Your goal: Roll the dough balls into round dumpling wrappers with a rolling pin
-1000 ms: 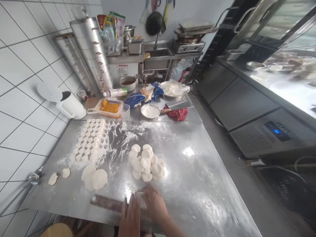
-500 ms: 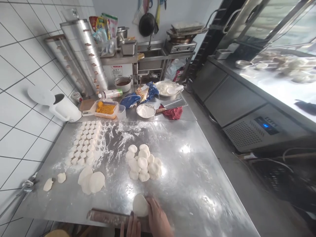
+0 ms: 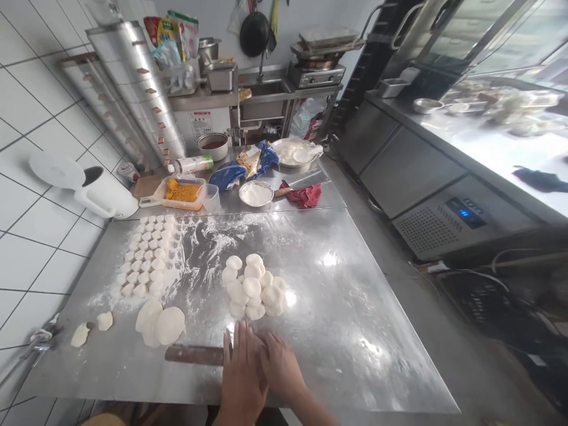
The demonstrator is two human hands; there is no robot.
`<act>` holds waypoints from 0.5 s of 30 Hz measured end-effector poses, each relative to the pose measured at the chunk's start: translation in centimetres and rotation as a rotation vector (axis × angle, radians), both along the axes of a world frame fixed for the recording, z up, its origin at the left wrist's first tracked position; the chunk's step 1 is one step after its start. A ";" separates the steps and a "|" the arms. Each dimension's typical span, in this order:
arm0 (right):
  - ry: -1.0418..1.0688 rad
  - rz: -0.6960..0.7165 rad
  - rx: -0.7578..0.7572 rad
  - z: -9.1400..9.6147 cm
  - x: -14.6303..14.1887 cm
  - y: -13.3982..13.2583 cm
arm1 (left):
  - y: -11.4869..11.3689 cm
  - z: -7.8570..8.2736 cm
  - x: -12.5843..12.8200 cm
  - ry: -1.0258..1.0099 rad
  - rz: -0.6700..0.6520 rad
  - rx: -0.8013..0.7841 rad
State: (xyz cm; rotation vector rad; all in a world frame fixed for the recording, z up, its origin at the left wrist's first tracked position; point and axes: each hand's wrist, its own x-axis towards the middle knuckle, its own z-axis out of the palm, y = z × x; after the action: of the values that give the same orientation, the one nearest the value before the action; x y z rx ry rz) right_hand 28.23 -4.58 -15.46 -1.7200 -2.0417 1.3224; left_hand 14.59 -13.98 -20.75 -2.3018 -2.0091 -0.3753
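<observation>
Tile wall [image 3: 39,248] along the left edge of one long steel table [image 3: 337,355], floured toward the left. Near the table's middle, one heap of about fifteen dough rounds [image 3: 251,287]. Nearer the left edge, rows of some forty small dough balls [image 3: 144,260]. Along the front edge, one wooden rolling pin [image 3: 194,355], its right end meeting the left hand [image 3: 242,370], with the right hand [image 3: 279,367] just beside. Grip of both hands open, fingers extended, no clear hold on anything; whatever lies beneath the palms hidden. Left of the pin, three overlapping dough wrappers [image 3: 169,325]. At the far edge, one tray of orange filling [image 3: 180,194] and one bowl of flour [image 3: 256,193]. By the left edge, two small dough pieces [image 3: 105,321].
</observation>
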 end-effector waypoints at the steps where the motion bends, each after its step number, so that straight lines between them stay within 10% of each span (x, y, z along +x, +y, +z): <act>1: -0.004 0.004 -0.002 0.0 -0.1 0.4 | 0.6 0.1 0.0 -0.011 -0.001 -0.010; 6: 0.002 -0.030 -0.020 0.8 0.5 0.5 | -1.5 -1.5 0.4 0.043 0.010 0.443; 12: -0.038 0.015 -0.018 0.0 -0.2 1.3 | 0.6 -1.2 0.7 -0.046 -0.015 -0.015; 15: -0.066 0.085 -0.053 0.3 -0.7 2.0 | -0.5 -3.1 -0.8 0.041 0.039 0.217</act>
State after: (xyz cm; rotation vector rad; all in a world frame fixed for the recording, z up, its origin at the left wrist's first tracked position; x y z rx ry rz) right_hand 27.52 -2.60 -15.18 -1.7391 -2.1574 1.3739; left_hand 13.79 -14.50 -23.85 -2.1204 -1.8878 -0.5109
